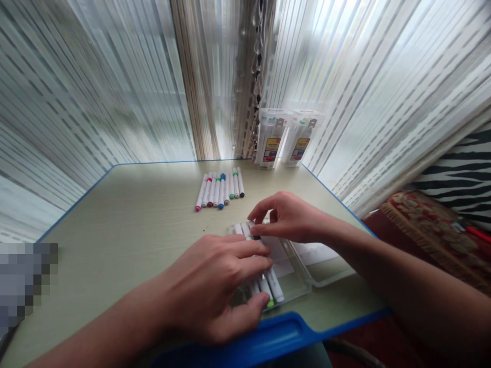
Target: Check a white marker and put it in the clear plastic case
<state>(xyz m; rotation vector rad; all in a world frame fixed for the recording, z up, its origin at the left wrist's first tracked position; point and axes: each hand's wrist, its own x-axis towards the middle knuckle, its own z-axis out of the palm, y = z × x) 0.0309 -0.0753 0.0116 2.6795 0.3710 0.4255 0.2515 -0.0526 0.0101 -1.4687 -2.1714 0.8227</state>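
A clear plastic case (295,292) lies on the table with several white markers (274,285) in its left part. My left hand (226,276) is bent over these markers, its fingers across them and its thumb at their near ends, by a lime-green tip. At the far end of the case, my right hand (282,217) has thumb and forefinger closing around the end of a marker with a dark cap (254,232). The fingers partly hide that marker. Beside the case, on the right, its clear lid (322,281) appears to lie opened out.
Farther back, several white markers with coloured ends (218,190) lie in a row. Two clear marker cases (271,140) stand upright at the table's back right. A blue rim with a tray groove (276,329) edges the table (126,220). String curtains (134,76) hang behind.
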